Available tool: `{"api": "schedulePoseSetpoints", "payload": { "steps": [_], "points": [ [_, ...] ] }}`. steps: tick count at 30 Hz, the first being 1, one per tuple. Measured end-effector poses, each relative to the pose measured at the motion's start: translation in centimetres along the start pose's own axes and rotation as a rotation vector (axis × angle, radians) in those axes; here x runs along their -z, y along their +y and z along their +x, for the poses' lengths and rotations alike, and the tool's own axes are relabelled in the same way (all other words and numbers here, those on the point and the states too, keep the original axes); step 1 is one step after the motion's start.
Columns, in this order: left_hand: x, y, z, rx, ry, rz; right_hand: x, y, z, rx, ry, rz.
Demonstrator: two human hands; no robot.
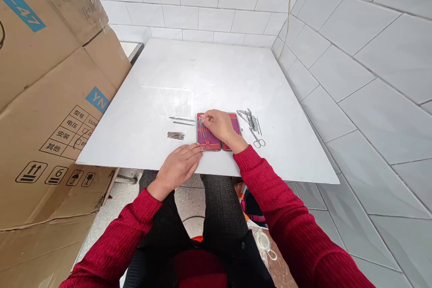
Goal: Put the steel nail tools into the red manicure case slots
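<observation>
Head view: my left hand (178, 167) lies flat and open, fingertips touching the near-left corner of the red case (218, 132). My right hand (219, 125) pinches a thin tool (200, 123) over the case's left half. Best to seat it straight. Scissors (258, 140) lie right of the case, clippers (175, 135) left.

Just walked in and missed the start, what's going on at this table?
A person in red sleeves sits at a white table with an open red manicure case. The right hand pinches a thin metal tool at the case's left half, while the left hand rests flat beside its near corner. Nail clippers lie to the left; scissors and other tools lie to the right.
</observation>
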State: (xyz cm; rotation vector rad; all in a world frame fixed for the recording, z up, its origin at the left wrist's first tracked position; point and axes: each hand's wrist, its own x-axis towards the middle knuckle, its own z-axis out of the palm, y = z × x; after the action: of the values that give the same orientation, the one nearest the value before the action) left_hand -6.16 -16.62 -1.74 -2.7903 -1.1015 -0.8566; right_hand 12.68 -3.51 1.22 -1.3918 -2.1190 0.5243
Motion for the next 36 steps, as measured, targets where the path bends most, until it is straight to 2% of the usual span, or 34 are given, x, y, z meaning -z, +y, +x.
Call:
{"api": "schedulePoseSetpoints", "payload": {
  "steps": [3,7,11,16,26,28,31,34,36],
  "points": [
    [0.0,0.1,-0.1,0.000,0.017,0.016,-0.1,-2.5,0.3,0.091,-0.108,-0.150],
    [0.1,0.1,-0.1,0.002,0.015,0.013,-0.8,-5.8,1.5,0.134,-0.276,-0.438],
    [0.1,0.1,-0.2,0.003,0.011,-0.007,-2.3,-7.3,2.9,0.179,-0.340,-0.624],
    [-0.4,-0.1,-0.5,-0.011,0.038,-0.005,-2.9,-8.1,3.7,0.216,-0.394,-0.718],
    [-0.7,-0.2,-0.8,-0.002,0.050,0.003,-2.0,-11.1,2.3,0.435,-0.578,-0.870],
    [-0.6,-0.1,-0.8,0.001,0.043,0.005,-2.0,-10.7,2.3,0.445,-0.570,-0.867],
    [-0.5,-0.1,-0.8,0.004,0.038,0.007,-1.8,-9.1,2.7,0.408,-0.467,-0.770],
    [-0.4,0.0,-0.7,0.000,0.033,0.009,-1.5,-6.9,3.0,0.279,-0.309,-0.537],
    [-0.3,0.0,-0.7,0.000,0.026,0.012,-1.3,-5.4,3.0,0.196,-0.234,-0.282]
  ]
}}
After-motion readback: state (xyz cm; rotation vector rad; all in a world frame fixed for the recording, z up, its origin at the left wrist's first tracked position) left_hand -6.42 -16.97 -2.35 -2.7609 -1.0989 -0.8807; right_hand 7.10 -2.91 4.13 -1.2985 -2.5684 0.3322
